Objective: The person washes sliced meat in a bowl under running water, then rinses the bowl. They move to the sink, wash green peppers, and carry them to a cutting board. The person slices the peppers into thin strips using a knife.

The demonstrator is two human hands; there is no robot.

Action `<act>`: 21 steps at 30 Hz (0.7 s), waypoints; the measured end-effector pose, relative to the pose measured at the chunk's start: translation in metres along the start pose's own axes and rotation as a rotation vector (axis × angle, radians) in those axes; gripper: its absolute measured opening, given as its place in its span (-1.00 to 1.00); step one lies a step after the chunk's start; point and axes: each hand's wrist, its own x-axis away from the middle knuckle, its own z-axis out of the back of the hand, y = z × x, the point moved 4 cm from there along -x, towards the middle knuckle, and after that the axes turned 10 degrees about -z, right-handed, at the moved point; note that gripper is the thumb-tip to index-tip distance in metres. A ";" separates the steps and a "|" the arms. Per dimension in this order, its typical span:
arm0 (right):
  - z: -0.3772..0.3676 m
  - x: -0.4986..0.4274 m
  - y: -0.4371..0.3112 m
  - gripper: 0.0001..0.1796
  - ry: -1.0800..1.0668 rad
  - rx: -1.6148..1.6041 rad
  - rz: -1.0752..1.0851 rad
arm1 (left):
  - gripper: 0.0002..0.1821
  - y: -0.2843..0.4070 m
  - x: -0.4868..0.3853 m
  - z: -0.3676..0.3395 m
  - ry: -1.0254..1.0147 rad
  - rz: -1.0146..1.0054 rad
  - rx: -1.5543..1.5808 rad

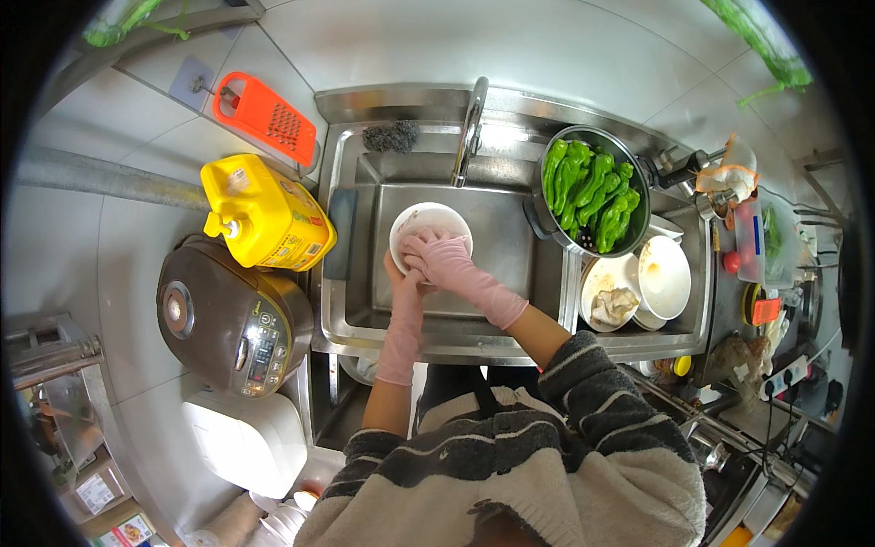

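Over the stainless-steel sink basin (pixel 499 287), a white bowl (pixel 420 213) is tilted toward me. My left hand (pixel 409 279), in a pink rubber glove, grips this bowl from its left and lower side. Inside the bowl lies my right hand (pixel 437 254), also gloved in pink, with its fingers bent against the inner wall. Whether something is under those fingers is hidden. A chrome faucet (pixel 470 137) reaches over the basin beyond the bowl.
Right of the basin stand a pot of green peppers (pixel 591 191) and stacked bowls (pixel 663 277), beside a plate with a crumpled cloth (pixel 614 305). Leftward are a yellow pump jug (pixel 270 212), a rice cooker (pixel 232 314) and an orange grater (pixel 266 119). A steel scourer (pixel 389 137) lies behind.
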 end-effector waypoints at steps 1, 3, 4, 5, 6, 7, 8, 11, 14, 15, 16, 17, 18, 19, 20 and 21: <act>-0.001 0.001 -0.001 -0.58 -0.014 0.002 0.020 | -0.19 0.002 0.001 0.000 -0.006 -0.009 -0.010; -0.003 0.003 -0.001 -0.62 -0.033 -0.078 -0.039 | -0.18 0.005 0.001 0.002 -0.015 0.018 -0.068; -0.005 0.003 0.000 -0.63 -0.043 -0.115 -0.069 | -0.17 0.007 0.001 0.003 -0.017 0.024 -0.091; -0.007 0.003 0.000 -0.64 -0.049 -0.149 -0.090 | -0.17 0.009 0.000 0.004 -0.014 0.015 -0.118; -0.009 0.003 0.000 -0.64 -0.056 -0.182 -0.111 | -0.17 0.011 -0.001 0.004 -0.007 -0.002 -0.138; -0.012 0.003 0.000 -0.64 -0.066 -0.220 -0.134 | -0.17 0.013 -0.001 0.004 0.007 0.002 -0.164; -0.014 0.003 -0.001 -0.64 -0.043 -0.249 -0.118 | -0.18 0.016 -0.001 0.004 0.009 -0.014 -0.187; -0.022 0.002 -0.002 -0.64 0.035 -0.354 -0.074 | -0.21 0.025 0.000 0.005 0.034 0.022 -0.277; -0.032 0.000 -0.005 -0.63 0.121 -0.478 -0.030 | -0.19 0.033 0.001 0.004 0.042 0.053 -0.331; -0.035 -0.003 -0.006 -0.62 0.139 -0.524 -0.021 | -0.19 0.037 0.000 0.003 0.041 0.029 -0.373; -0.039 -0.006 -0.007 -0.62 0.138 -0.559 -0.029 | -0.19 0.042 -0.001 0.002 0.032 0.001 -0.406; -0.039 -0.008 -0.009 -0.61 0.197 -0.616 0.026 | -0.19 0.044 -0.001 0.001 0.040 -0.002 -0.442; -0.040 -0.011 -0.012 -0.60 0.237 -0.660 0.067 | -0.21 0.047 -0.001 0.001 0.046 -0.004 -0.487; -0.042 -0.014 -0.013 -0.59 0.219 -0.682 0.057 | -0.21 0.050 -0.001 0.000 0.052 -0.017 -0.564; -0.044 -0.015 -0.014 -0.59 0.254 -0.708 0.042 | -0.22 0.054 -0.001 -0.001 0.056 -0.030 -0.634; -0.042 -0.016 -0.016 -0.59 0.312 -0.752 0.076 | -0.22 0.059 -0.002 -0.003 0.064 -0.044 -0.694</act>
